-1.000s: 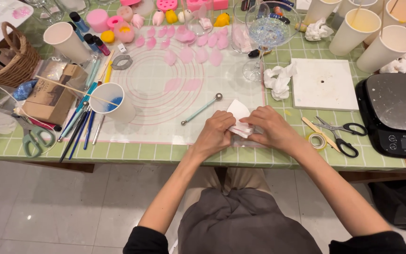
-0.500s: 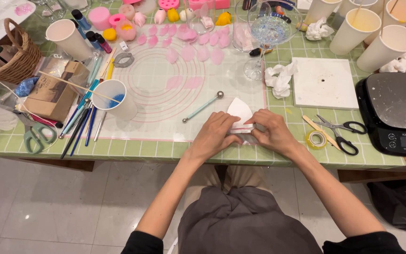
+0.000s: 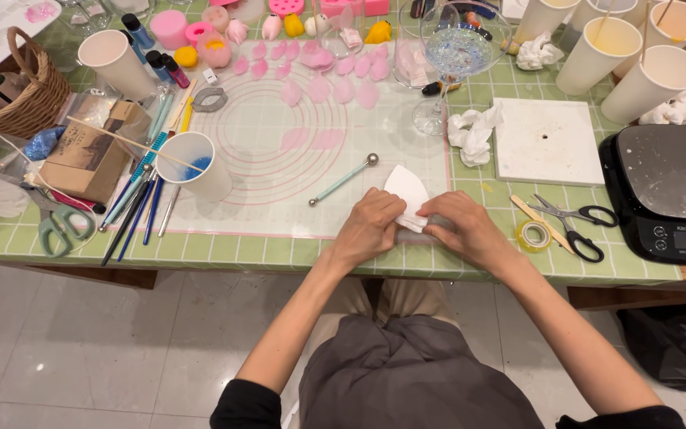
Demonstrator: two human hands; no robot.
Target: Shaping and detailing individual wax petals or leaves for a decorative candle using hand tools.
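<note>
My left hand point(image 3: 371, 226) and my right hand point(image 3: 465, 229) both pinch a folded white paper piece point(image 3: 408, 191) near the front edge of the green tiled table point(image 3: 470, 268). The paper's rounded top fans out above my fingers; its lower part is hidden between them. A ball-tipped modelling tool point(image 3: 343, 179) lies just left of it on the clear mat with pink circles point(image 3: 279, 151). Several pink petals point(image 3: 335, 75) lie at the far side of the mat.
Black scissors point(image 3: 573, 222), a tape roll point(image 3: 533, 235) and a black kitchen scale point(image 3: 668, 191) sit to the right. A white square board point(image 3: 548, 141), paper cups point(image 3: 609, 56), a stemmed glass point(image 3: 454, 56), a cup with brushes point(image 3: 192, 163), a cardboard box point(image 3: 89, 155) and a wicker basket point(image 3: 13, 95) surround the mat.
My hands stay on the white paper at the same spot; fingers shifted slightly along its lower fold. Nothing else on the table moved.
</note>
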